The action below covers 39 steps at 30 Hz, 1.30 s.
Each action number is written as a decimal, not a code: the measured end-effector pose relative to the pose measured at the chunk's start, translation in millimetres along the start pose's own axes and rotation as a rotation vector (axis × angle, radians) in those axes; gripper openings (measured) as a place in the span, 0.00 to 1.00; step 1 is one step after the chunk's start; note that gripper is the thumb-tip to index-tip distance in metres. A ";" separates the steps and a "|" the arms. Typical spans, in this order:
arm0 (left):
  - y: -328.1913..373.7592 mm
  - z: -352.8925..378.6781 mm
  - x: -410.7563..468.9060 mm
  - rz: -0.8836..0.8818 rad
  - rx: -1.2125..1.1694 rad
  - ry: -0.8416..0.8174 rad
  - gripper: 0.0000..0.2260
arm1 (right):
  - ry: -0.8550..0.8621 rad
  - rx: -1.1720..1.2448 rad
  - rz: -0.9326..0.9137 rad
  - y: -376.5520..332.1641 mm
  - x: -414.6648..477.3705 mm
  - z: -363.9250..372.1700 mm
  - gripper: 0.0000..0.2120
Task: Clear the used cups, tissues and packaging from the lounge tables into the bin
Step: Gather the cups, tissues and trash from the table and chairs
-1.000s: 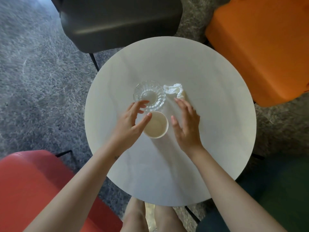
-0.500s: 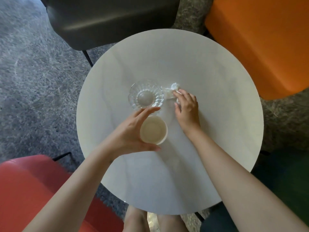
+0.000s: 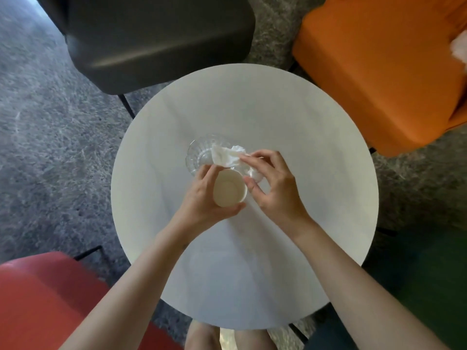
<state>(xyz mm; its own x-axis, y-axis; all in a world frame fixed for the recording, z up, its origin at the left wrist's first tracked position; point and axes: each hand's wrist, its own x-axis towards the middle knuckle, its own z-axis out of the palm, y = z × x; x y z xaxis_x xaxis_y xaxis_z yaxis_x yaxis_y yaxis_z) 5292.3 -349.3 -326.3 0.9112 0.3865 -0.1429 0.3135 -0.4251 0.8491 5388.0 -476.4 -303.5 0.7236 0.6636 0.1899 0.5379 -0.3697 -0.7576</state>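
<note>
A round white table (image 3: 316, 137) fills the middle of the view. My left hand (image 3: 202, 198) is wrapped around a cream paper cup (image 3: 229, 188), which is empty and held just above the tabletop. My right hand (image 3: 275, 188) pinches a crumpled white tissue (image 3: 227, 157) and holds it over the cup's far rim. Behind them a ribbed clear glass dish (image 3: 199, 154) stands on the table, partly hidden by the tissue.
Four chairs ring the table: dark grey (image 3: 156, 36) at the back, orange (image 3: 384, 66) at back right, red (image 3: 43, 301) at front left, dark green (image 3: 424, 281) at front right. A pale object (image 3: 460, 48) lies on the orange seat. Grey carpet (image 3: 50, 147) surrounds everything.
My left hand closed on the cup. My right hand took the tissue off the table and brought it left, over the cup and the dish.
</note>
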 end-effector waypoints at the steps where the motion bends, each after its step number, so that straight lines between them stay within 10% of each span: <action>1: 0.4 1.5 -1.0 0.020 -0.026 0.020 0.30 | -0.044 0.008 -0.018 -4.2 -3.9 -0.8 0.14; 14: -7.2 2.6 -16.6 0.026 -0.099 -0.054 0.36 | -0.504 -0.411 -0.138 -5.3 -26.8 11.6 0.27; 39: 259.5 -10.5 34.0 0.603 0.052 -0.258 0.31 | 0.319 -0.533 0.119 -114.0 -34.1 -230.2 0.19</action>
<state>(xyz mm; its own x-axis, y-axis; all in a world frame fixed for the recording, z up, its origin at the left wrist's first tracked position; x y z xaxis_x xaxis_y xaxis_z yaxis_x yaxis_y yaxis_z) 5401.8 -437.9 -105.4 0.9640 -0.1382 0.2274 -0.2657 -0.5472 0.7937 5401.6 -606.5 -79.8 0.8408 0.4019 0.3626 0.5279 -0.7569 -0.3852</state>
